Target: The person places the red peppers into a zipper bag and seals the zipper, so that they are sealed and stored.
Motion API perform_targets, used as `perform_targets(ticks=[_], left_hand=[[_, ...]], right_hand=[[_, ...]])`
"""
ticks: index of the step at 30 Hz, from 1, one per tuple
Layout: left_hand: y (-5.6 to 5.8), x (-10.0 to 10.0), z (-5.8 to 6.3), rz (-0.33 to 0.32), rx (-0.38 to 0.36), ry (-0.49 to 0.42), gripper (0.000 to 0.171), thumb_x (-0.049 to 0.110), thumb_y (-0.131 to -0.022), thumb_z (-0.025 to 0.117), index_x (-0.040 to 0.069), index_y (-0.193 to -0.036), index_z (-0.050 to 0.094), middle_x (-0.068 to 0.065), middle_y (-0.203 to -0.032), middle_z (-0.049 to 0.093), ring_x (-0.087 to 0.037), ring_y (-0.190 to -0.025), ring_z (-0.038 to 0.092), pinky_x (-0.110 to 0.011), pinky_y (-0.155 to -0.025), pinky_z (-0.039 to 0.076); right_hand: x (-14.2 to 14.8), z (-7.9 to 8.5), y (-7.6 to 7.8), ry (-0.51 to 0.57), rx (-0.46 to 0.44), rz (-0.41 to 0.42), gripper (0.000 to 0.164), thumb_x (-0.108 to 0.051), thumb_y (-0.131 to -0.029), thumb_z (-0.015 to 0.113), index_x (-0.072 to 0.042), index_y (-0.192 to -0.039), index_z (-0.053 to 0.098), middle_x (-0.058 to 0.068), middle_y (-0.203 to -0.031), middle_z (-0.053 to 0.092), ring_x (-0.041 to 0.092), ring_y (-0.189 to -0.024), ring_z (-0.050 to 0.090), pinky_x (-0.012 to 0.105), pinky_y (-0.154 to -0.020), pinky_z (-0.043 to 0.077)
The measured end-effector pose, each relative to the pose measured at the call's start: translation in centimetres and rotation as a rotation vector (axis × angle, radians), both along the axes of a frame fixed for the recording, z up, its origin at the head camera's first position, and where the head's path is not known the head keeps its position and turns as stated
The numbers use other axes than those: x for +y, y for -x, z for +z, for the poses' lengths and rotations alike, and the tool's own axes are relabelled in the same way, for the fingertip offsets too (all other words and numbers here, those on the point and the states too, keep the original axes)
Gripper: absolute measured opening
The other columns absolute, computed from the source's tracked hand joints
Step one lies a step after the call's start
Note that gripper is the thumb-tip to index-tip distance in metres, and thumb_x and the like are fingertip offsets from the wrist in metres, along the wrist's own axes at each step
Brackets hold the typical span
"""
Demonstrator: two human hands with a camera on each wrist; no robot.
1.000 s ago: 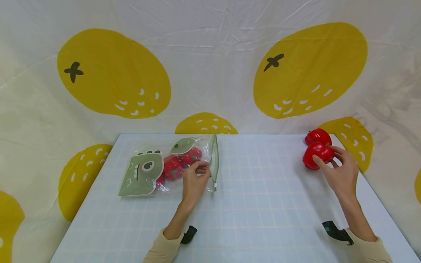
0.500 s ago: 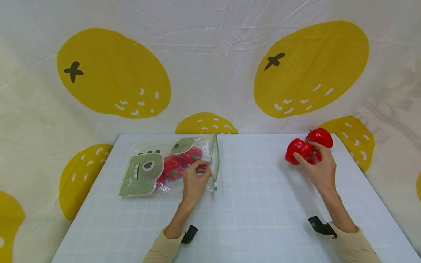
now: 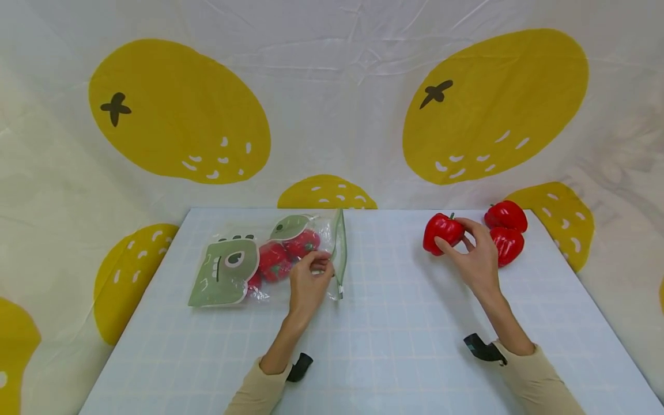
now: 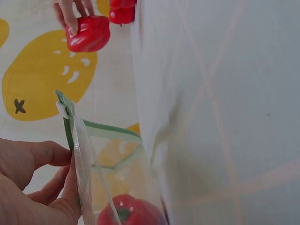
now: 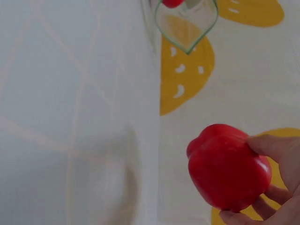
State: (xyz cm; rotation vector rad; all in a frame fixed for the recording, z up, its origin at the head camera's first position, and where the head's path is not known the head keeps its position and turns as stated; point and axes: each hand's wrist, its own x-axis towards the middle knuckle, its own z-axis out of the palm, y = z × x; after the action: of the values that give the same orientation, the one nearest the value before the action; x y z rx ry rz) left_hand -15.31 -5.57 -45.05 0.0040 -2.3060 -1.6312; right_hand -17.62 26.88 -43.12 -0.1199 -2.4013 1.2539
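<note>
Lifted over the right half of the table, a red bell pepper (image 3: 440, 233) with a green stem is gripped between the thumb and fingers of my right hand (image 3: 477, 259). The right wrist view shows the same pepper (image 5: 228, 168) from close by. My left hand (image 3: 308, 288) pinches the near side of a clear zip bag (image 3: 220, 274) by its mouth. Green dinosaur print covers part of the bag, and several red peppers (image 3: 274, 262) lie inside. In the left wrist view the bag's green-edged mouth (image 4: 112, 131) stands apart, with a pepper (image 4: 131, 211) behind the film.
Two more red peppers, one behind (image 3: 507, 216) and one in front (image 3: 508, 245), sit together at the table's back right corner. A pale blue checked cloth covers the table (image 3: 394, 334). Behind it hangs a white curtain (image 3: 337, 115) printed with yellow fruit.
My right hand has carried the pepper leftward, away from the two at the back right corner, toward the bag. The left hand keeps its pinch on the bag.
</note>
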Motion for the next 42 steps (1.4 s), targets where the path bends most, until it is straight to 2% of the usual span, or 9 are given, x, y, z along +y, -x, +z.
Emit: perform_targets(ticks=[11, 25, 36, 42], left_hand=[[0.2, -0.1, -0.1, 0.011, 0.042, -0.009, 0.012, -0.003, -0.084, 0.071, 0.0, -0.095, 0.077, -0.009, -0.083, 0.073, -0.021, -0.072, 0.072, -0.017, -0.063, 0.056], [0.1, 0.0, 0.0, 0.011, 0.039, -0.029, 0.012, -0.003, -0.084, 0.071, -0.001, -0.095, 0.076, -0.01, -0.083, 0.073, -0.021, -0.071, 0.072, -0.018, -0.063, 0.057], [0.2, 0.0, 0.1, 0.014, 0.028, -0.024, 0.012, -0.002, -0.085, 0.072, -0.001, -0.096, 0.076, -0.009, -0.084, 0.073, -0.02, -0.072, 0.072, -0.018, -0.063, 0.057], [0.1, -0.1, 0.2, 0.009, 0.022, -0.028, 0.011, -0.002, -0.086, 0.072, 0.0, -0.097, 0.076, -0.009, -0.085, 0.073, -0.02, -0.073, 0.072, -0.019, -0.065, 0.058]], right_hand=[[-3.2, -0.2, 1.3, 0.029, 0.043, 0.11, 0.065, -0.019, -0.086, 0.084, -0.007, -0.142, 0.054, 0.01, -0.141, 0.055, 0.026, -0.132, 0.049, 0.059, -0.103, 0.049], [-7.6, -0.6, 2.4, 0.088, 0.095, 0.241, 0.062, -0.012, -0.083, 0.086, -0.004, -0.137, 0.056, 0.014, -0.138, 0.055, 0.028, -0.129, 0.05, 0.058, -0.101, 0.051], [-11.1, -1.4, 3.5, 0.169, 0.058, 0.324, 0.059, -0.014, -0.086, 0.084, -0.004, -0.137, 0.056, 0.014, -0.137, 0.055, 0.031, -0.129, 0.05, 0.058, -0.104, 0.049], [-12.9, -1.7, 3.8, 0.186, 0.017, 0.353, 0.061, -0.017, -0.086, 0.084, -0.006, -0.138, 0.054, 0.012, -0.138, 0.055, 0.029, -0.129, 0.05, 0.054, -0.104, 0.051]])
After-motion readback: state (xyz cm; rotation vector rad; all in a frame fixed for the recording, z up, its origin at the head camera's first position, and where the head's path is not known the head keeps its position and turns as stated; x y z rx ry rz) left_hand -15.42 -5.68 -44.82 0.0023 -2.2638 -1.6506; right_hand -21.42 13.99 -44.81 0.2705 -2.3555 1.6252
